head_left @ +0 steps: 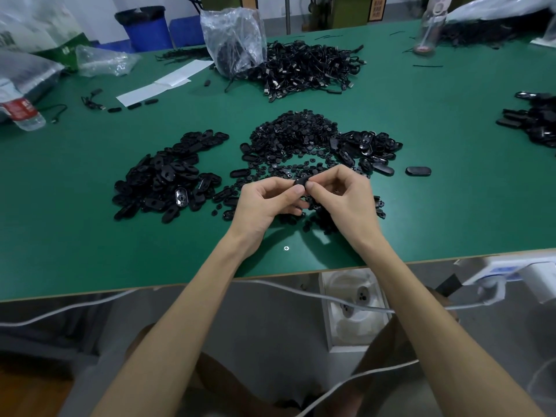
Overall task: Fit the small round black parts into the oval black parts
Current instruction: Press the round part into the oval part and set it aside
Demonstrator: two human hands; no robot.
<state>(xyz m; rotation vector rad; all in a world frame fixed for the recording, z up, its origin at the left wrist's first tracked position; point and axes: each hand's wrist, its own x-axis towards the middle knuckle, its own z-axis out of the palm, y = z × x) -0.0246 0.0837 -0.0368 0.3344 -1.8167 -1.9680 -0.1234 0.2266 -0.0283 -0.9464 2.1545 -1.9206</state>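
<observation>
Both hands meet over the green table [421,221], just above its middle. My left hand [264,203] and my right hand [343,197] pinch one black oval part [301,181] between thumbs and forefingers; whether a round part sits in it is hidden by the fingers. A heap of small round black parts [296,133] lies right behind the hands. Oval black parts are piled at the left [171,176] and at the right [367,149] of that heap. More small parts are scattered under my hands.
A tangle of black cables [307,67] and a plastic bag [233,40] lie farther back. A single oval part [418,171] lies to the right, another dark pile [532,121] at the far right edge. A water bottle [22,111] lies at left, white paper strips [162,82] behind.
</observation>
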